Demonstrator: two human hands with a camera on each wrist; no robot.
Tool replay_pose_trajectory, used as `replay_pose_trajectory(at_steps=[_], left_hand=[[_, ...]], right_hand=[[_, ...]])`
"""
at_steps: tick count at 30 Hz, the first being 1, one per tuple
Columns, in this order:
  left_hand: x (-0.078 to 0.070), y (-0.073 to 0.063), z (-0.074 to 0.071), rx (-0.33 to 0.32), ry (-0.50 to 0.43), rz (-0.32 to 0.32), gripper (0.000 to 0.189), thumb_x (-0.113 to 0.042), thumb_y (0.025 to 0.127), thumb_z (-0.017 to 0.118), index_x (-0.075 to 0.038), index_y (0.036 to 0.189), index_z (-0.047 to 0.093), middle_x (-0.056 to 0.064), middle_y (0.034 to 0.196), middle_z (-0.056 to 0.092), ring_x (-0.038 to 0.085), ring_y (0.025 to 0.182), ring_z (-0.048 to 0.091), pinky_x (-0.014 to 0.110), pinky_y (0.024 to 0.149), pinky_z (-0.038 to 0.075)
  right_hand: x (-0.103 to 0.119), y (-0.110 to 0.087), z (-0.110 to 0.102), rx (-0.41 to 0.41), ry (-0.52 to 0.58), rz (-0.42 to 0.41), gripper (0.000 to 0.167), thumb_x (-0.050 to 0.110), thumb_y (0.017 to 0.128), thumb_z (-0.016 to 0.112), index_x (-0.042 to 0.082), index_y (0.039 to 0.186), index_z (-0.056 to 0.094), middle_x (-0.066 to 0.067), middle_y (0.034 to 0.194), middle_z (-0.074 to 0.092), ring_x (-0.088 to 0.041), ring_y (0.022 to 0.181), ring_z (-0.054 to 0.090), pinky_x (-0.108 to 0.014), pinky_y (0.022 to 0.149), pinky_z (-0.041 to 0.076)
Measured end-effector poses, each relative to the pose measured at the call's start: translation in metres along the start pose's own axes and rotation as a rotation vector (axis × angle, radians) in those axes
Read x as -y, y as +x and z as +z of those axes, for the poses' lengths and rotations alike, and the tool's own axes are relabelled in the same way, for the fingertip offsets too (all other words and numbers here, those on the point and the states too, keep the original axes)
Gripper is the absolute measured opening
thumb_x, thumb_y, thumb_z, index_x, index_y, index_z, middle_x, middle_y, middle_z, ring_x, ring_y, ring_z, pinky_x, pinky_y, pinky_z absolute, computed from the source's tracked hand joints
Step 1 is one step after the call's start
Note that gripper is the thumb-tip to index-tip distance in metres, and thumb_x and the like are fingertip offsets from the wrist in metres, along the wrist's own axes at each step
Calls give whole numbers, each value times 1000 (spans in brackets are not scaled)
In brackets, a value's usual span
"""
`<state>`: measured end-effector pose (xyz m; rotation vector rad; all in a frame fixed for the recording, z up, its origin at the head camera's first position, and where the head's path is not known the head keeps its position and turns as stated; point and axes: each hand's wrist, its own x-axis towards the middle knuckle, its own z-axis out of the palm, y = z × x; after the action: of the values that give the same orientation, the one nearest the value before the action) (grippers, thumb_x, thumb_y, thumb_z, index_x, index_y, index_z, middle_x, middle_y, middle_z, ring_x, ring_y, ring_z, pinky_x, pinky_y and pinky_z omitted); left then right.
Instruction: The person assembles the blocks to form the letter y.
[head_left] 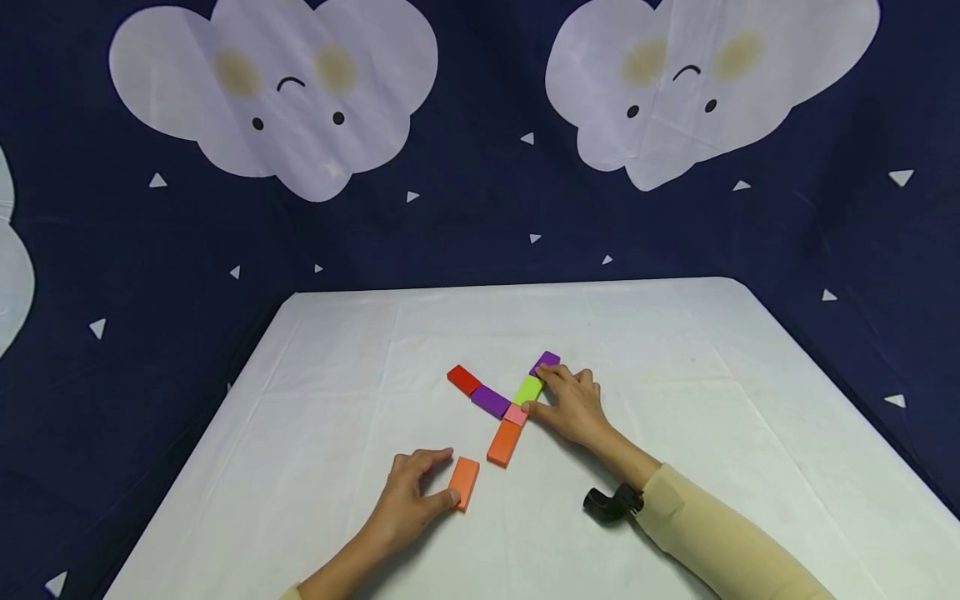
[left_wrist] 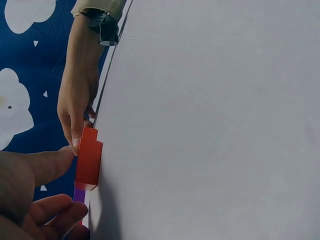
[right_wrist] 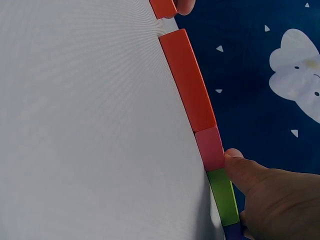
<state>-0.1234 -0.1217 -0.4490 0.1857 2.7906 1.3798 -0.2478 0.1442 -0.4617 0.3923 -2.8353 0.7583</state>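
My left hand (head_left: pixel 408 496) is beside a loose orange block (head_left: pixel 464 485). Its thumb touches the block's near left edge, while the index fingertip sits apart, near the far end; in the left wrist view the other fingers (left_wrist: pixel 60 212) are clear of it. Farther off, my right hand (head_left: pixel 573 407) reaches over a row of blocks. Its thumb rests against the pink block (right_wrist: pixel 210 150) and its index fingertip is on the far purple block (head_left: pixel 547 360). Between them lies a lime green block (head_left: pixel 528 390). A second orange block (head_left: pixel 504 442) meets the pink one on the near side.
Another purple block (head_left: pixel 491 402) and a red block (head_left: pixel 463 379) branch off to the left from the pink one. A white cloth (head_left: pixel 337 400) covers the table. Behind it hangs a dark blue curtain (head_left: pixel 480 225) with clouds. A black device (head_left: pixel 611 504) sits at the right wrist.
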Motion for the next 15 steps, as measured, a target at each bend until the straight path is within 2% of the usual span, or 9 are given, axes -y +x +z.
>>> replay_pose_trajectory(at_steps=[7, 15], left_hand=[[-1, -2, 2, -7, 17, 23, 45, -14, 70, 79, -16, 114, 67, -10, 113, 66, 9, 100, 43, 31, 90, 34], [-2, -1, 2, 9, 40, 41, 44, -17, 72, 79, -16, 115, 67, -10, 112, 66, 9, 98, 42, 30, 88, 34]], right_hand=[[0, -1, 0, -9, 0, -12, 72, 47, 75, 73, 11, 134, 53, -8, 132, 55, -28, 89, 39, -37, 73, 27], [1, -1, -2, 5, 8, 11, 72, 48, 76, 72, 12, 135, 52, -6, 134, 54, -27, 91, 38, -37, 75, 28]])
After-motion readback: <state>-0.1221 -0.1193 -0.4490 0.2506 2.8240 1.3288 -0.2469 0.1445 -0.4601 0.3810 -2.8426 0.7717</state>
